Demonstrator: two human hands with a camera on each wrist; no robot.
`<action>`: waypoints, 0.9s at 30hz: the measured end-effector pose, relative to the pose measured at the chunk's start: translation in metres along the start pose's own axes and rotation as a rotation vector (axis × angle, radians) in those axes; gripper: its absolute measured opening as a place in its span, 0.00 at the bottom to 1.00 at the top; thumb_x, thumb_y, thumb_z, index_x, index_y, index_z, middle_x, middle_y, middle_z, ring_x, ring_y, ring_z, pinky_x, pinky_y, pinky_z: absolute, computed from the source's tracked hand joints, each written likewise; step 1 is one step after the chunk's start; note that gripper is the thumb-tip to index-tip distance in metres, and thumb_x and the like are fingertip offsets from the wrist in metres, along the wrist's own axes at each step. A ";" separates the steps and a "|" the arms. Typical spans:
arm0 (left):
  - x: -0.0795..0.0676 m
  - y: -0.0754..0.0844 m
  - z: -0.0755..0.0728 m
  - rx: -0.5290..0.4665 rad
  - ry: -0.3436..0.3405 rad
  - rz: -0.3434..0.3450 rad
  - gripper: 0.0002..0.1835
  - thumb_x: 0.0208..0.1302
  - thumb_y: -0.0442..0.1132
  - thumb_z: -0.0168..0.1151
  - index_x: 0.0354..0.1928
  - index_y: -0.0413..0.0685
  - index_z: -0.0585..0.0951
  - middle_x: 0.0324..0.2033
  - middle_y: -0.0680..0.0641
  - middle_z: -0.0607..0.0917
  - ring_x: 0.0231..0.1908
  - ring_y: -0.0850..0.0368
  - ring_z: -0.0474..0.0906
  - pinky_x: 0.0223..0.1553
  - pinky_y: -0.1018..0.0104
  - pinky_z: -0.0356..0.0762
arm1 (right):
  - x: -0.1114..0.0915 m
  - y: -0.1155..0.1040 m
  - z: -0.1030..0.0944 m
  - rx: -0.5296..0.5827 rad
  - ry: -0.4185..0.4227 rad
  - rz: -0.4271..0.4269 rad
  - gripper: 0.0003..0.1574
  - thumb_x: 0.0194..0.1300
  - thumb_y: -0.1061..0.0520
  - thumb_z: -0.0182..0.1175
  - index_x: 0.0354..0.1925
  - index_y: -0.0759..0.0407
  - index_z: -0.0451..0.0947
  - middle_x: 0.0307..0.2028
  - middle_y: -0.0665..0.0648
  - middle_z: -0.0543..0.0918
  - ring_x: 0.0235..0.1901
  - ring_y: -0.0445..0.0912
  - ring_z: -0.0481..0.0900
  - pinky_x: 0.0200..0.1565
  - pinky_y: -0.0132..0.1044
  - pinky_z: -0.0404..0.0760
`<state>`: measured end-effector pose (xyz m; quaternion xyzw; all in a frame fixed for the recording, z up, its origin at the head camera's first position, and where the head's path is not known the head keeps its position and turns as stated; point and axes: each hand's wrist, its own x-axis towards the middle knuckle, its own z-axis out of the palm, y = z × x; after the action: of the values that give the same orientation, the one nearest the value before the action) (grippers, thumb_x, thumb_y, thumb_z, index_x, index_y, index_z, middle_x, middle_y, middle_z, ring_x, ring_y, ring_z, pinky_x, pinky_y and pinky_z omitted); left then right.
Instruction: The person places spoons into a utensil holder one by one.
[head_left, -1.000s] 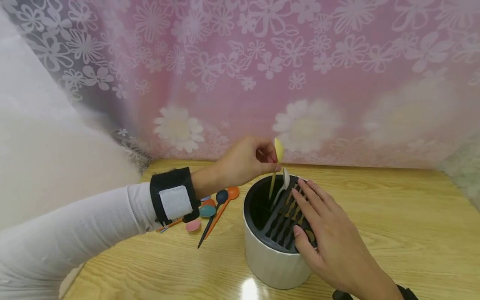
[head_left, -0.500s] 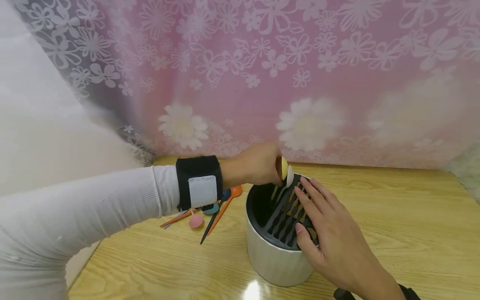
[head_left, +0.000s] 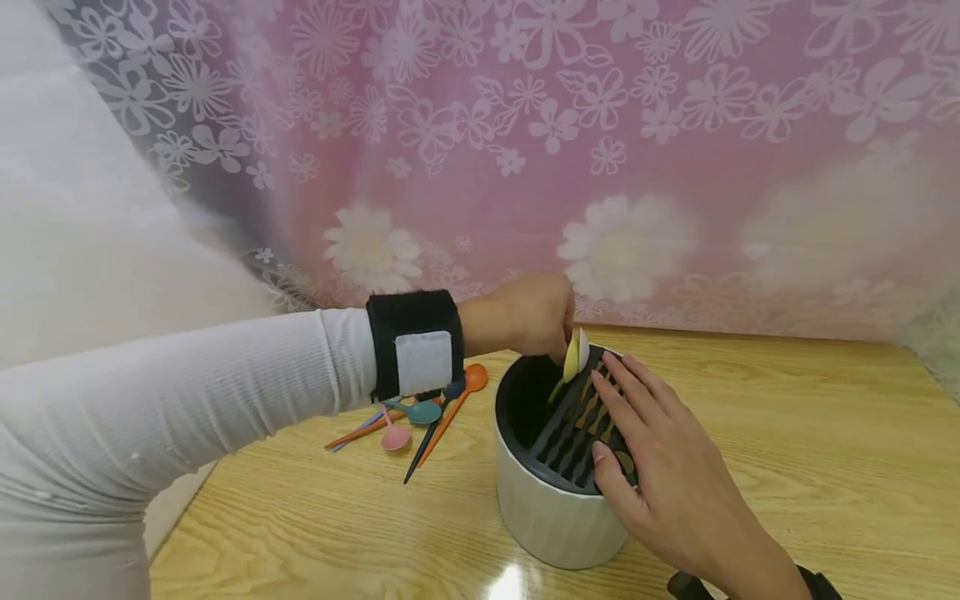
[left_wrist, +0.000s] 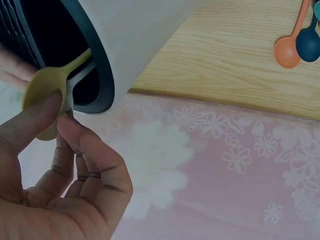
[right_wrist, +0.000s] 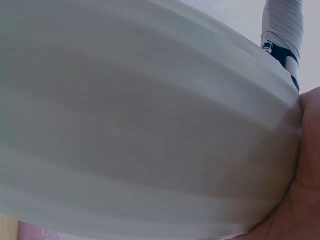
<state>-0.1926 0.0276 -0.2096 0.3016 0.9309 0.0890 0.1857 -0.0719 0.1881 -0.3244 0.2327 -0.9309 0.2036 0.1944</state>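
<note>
My left hand (head_left: 534, 312) is over the far rim of a white ribbed utensil holder (head_left: 551, 529). It pinches a yellow spoon (left_wrist: 42, 90) by the bowl, thumb on the bowl's face. Handle down, that spoon reaches into the holder's open dark section. Right behind it stands a white spoon (head_left: 584, 348), its bowl overlapping the yellow one. On the right, my right hand (head_left: 667, 475) rests on the holder's black slotted insert (head_left: 542, 468), fingers nearly straight. The right wrist view is mostly filled by the holder's wall (right_wrist: 125, 125), the hand's edge against it.
Left of the holder, several spoons lie loosely on the wooden table (head_left: 300, 517): an orange one (head_left: 476, 377), a teal one (head_left: 424, 412), a pink one (head_left: 395, 437) and a dark blue one (left_wrist: 308, 45). A pink flowered curtain (head_left: 465, 217) hangs behind the table's far edge.
My left hand has moved right and lowered the yellow spoon into the holder, its bowl now beside the white spoon's. My right hand stays on the holder.
</note>
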 end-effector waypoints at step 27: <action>-0.036 -0.161 0.070 0.295 -0.006 -0.101 0.05 0.66 0.35 0.66 0.39 0.41 0.81 0.35 0.43 0.83 0.33 0.52 0.78 0.33 0.63 0.74 | 0.000 -0.002 0.002 0.016 -0.005 0.000 0.38 0.66 0.54 0.56 0.72 0.61 0.65 0.76 0.58 0.60 0.75 0.56 0.56 0.65 0.57 0.65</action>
<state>-0.2224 -0.1194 -0.3078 0.2787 0.9473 -0.0590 0.1463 -0.0717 0.1859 -0.3252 0.2350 -0.9297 0.2104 0.1902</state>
